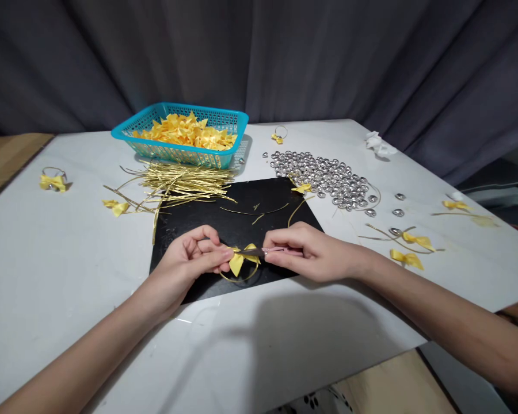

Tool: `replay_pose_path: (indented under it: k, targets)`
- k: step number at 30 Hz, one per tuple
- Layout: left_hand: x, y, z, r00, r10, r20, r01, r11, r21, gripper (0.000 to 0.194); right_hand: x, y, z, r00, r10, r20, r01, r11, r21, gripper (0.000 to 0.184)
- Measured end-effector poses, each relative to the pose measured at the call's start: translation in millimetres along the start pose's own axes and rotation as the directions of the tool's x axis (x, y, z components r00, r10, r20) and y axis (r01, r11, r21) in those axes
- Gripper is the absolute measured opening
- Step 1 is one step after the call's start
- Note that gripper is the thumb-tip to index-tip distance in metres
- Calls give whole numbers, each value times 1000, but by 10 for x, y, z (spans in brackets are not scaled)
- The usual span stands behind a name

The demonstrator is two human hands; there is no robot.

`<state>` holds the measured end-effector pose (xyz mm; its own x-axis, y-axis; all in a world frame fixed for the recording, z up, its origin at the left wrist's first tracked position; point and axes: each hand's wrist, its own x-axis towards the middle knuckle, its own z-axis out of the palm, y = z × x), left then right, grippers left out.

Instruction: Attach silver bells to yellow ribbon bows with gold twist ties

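Across the white table (47, 276) lies a black mat (242, 224), and both hands work right over its near edge. Behind it sits the teal basket (179, 150) heaped with yellow bows, a sheaf of gold wire ties (181, 183) just in front, silver beads (328, 175) piled to the right. Left hand (187, 261) pinches a yellow bow (240, 259) at its knot, fingers closed narrow on it. Right hand (306, 253) grips pink-handled pliers (280, 250), tip at the bow, a gold wire loop (237, 278) hanging beneath.
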<state>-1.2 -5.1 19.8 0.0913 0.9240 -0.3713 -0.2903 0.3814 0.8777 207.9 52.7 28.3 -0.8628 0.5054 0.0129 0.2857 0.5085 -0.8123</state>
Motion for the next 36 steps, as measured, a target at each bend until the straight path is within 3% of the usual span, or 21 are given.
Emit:
replay_pose_path:
  k: [12, 15, 17, 20, 23, 25, 26, 30, 32, 36]
  targets:
    - [0, 4, 5, 1000, -3, -6, 3, 1000, -10, 29, 4, -23, -77, 992, 8, -127, -8, 1000, -3, 28]
    - [-2, -10, -4, 1000, 1, -2, -1, 1000, 0, 29, 21, 7, -67, 982, 51, -182, -52, 999, 2, 27]
    - [-3, -25, -6, 1000, 6, 5, -6, 1000, 11, 30, 41, 57, -50, 961, 102, -259, -133, 986, -105, 27]
    - [-5, -42, 0, 1000, 22, 9, -22, 999, 27, 30, 64, 143, -44, 937, 159, -312, -294, 841, -454, 23]
    - [-5, -52, 8, 999, 40, -1, -40, 999, 35, 32, 59, 190, -62, 943, 99, -317, -308, 621, -721, 20]
    - [-2, -58, 9, 999, 47, -2, -47, 998, 41, 32, 43, 180, -59, 940, -15, -340, -269, 577, -771, 19]
    - [0, -61, 8, 999, 49, 1, -49, 998, 46, 32, 34, 161, -44, 932, -91, -352, -228, 608, -761, 19]
    - [8, -70, 0, 998, 56, 23, -57, 996, 71, 30, 10, 41, 112, 836, -379, -397, 132, 841, -525, 19]
    - [9, -67, -1, 998, 56, 34, -59, 994, 90, 30, 12, -4, 212, 809, -435, -396, 242, 860, -450, 20]
    - [6, -59, 4, 998, 45, 43, -50, 992, 115, 29, 33, 0, 327, 827, -446, -343, 296, 864, -408, 10]
